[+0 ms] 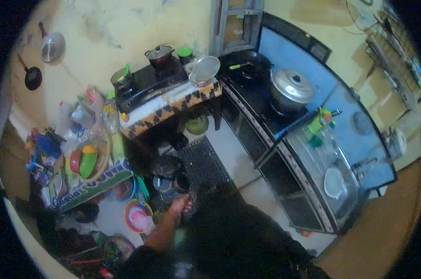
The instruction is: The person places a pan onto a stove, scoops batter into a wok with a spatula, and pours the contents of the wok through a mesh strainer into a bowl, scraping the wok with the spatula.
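My left hand [181, 204] reaches in from the bottom, low over the floor. Its fingers look curled together, and whatever they hold is too small and blurred to make out. Just beyond it stands a dark, shiny pot or appliance [164, 182], and a dark textured mat [202, 162] lies beside that. To the left of my forearm is an orange-rimmed basin [128, 215] with something pink and white in it. My right hand does not show; dark clothing fills the bottom middle.
A gas stove [148, 95] with pots stands on a tiled table [166, 110]. On the right, a counter holds a large lidded pot [292, 88] and a sink [351, 204]. A left-hand table carries bowls [88, 162] and bags. A green round object [196, 125] sits underneath the tiled table.
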Motion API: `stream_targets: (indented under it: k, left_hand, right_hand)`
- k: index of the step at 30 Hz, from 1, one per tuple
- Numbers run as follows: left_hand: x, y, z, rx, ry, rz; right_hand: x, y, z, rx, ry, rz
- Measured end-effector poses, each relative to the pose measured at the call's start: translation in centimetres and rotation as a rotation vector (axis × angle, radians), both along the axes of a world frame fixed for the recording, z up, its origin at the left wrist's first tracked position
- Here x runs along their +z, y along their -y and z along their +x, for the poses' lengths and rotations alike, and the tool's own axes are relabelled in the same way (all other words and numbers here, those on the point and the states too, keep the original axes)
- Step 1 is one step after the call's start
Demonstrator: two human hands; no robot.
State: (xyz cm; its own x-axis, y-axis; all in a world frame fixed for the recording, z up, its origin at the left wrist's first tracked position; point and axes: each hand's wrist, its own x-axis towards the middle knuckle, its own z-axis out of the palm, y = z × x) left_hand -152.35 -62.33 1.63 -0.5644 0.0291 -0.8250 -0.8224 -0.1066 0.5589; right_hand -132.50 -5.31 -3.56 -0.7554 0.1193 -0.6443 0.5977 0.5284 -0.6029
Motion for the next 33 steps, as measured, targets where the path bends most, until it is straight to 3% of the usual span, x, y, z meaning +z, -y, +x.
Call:
stream_targets:
  k: [7,8,10,11,12,13,15,16,17,20,22,24,27,28,30,32,33]
  left_hand:
    - [6.2,-1.9,-14.6,0.225,-0.269,0.018]
    - [7.1,-1.6,-17.7,0.216,-0.398,-0.048]
    - [8.8,-0.3,-24.5,0.181,-0.651,-0.191]
    - [11.0,0.8,-28.4,0.045,-0.791,-0.386]
    - [10.2,2.6,-32.9,-0.011,-1.01,-0.487]
    - [12.8,3.6,-36.9,-0.078,-1.013,-0.596]
    - [14.2,6.2,-45.8,-0.121,-0.969,-0.686]
    - [18.0,6.4,-48.8,-0.194,-1.193,-0.82]
    - [15.4,8.8,-53.3,-0.288,-1.229,-1.097]
    - [15.9,11.0,-62.1,-0.684,-0.865,-1.201]
    - [13.6,12.3,-66.5,-0.873,-0.7,-1.076]
    - [12.0,13.0,-68.6,-1.048,-0.602,-0.962]
    - [12.6,12.6,-69.1,-0.879,-0.489,-0.702]
    - [13.2,12.3,-69.7,-0.908,-0.266,-0.528]
    - [6.2,14.5,-69.7,-0.825,-0.682,-0.495]
    - [6.4,14.4,-68.3,-0.691,-0.838,-0.421]
    - [11.5,12.9,-66.5,-0.631,-0.783,-0.36]
  right_hand:
    - [0.6,-2.3,-23.9,0.01,-0.323,-0.058]
    - [-3.4,-3.2,-27.5,0.03,-0.311,-0.03]
    - [0.5,-1.1,-32.9,-0.036,-0.37,-0.361]
    - [3.2,1.1,-36.1,-0.1,-0.304,-0.335]
    - [4.8,3.4,-38.5,-0.172,-0.233,-0.311]
    - [5.1,5.2,-40.1,-0.246,-0.157,-0.284]
    - [1.9,7.5,-43.3,-0.13,-0.259,-0.191]
    - [0.7,8.8,-43.9,-0.115,-0.29,-0.19]
    - [1.5,11.2,-45.0,-0.091,-0.288,-0.169]
    - [5.6,18.4,-50.0,0.041,-0.257,-0.063]
    - [5.9,20.4,-53.3,0.015,-0.199,-0.006]
    - [9.5,22.7,-55.3,-0.133,-0.218,-0.111]
    - [11.1,23.5,-58.4,-0.159,-0.182,-0.052]
    - [11.1,23.2,-58.8,-0.161,-0.199,-0.056]
    - [9.3,21.7,-59.7,-0.169,-0.148,-0.016]
    - [13.1,22.1,-61.9,-0.114,-0.116,0.014]
    - [14.6,22.7,-62.8,-0.106,-0.103,0.022]
